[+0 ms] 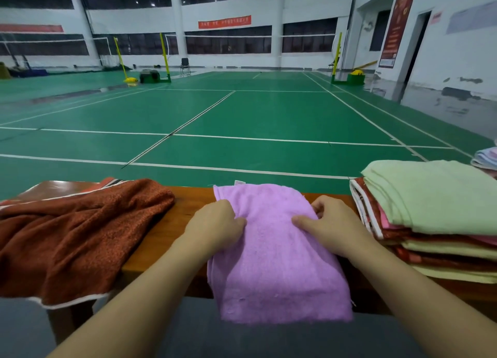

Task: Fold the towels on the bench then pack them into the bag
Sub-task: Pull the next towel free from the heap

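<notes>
Both hands pinch the purple towel (274, 250) on the wooden bench (172, 223): left hand (215, 227), right hand (329, 223). A brown towel (72, 228) lies left; a stack of folded towels (435, 223) sits right.

Both hands (215, 224) (332, 223) pinching purple towel (277, 263) on wooden bench (172, 223), folded stack (435, 217) right

A towel (279, 250) lies across the middle of the bench (166, 231), and its near end hangs down over the front edge. The left hand (215, 225) is on its left side and the right hand (330, 223) is on its right side. A crumpled towel (78, 234) lies to the left. A stack of folded towels (441, 223) sits to the right. The court floor (242, 115) is behind the bench.
</notes>
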A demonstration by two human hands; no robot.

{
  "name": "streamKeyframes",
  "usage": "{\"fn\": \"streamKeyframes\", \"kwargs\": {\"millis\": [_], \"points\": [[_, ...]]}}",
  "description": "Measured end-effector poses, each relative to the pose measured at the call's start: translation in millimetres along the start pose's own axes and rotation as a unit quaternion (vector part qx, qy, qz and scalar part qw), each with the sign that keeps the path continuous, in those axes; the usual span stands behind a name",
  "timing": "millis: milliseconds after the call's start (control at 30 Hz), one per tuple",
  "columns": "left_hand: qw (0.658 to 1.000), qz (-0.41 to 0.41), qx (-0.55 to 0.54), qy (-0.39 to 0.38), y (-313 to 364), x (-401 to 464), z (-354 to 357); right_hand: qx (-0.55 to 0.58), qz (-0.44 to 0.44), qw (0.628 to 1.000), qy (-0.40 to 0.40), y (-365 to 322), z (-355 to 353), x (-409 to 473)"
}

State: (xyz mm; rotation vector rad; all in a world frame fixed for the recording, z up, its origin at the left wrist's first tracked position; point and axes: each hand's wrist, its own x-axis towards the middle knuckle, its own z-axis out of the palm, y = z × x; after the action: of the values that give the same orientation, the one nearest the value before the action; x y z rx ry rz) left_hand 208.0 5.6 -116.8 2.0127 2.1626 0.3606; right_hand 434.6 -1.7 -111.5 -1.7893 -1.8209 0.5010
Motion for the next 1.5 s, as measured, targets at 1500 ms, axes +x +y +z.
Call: {"fn": "streamKeyframes", "kwargs": {"millis": [1500], "points": [[0.982, 0.035, -0.133, 0.132, 16, 12, -1, -0.113, -0.001, 0.99, 0.086, 15, -8, 11]]}}
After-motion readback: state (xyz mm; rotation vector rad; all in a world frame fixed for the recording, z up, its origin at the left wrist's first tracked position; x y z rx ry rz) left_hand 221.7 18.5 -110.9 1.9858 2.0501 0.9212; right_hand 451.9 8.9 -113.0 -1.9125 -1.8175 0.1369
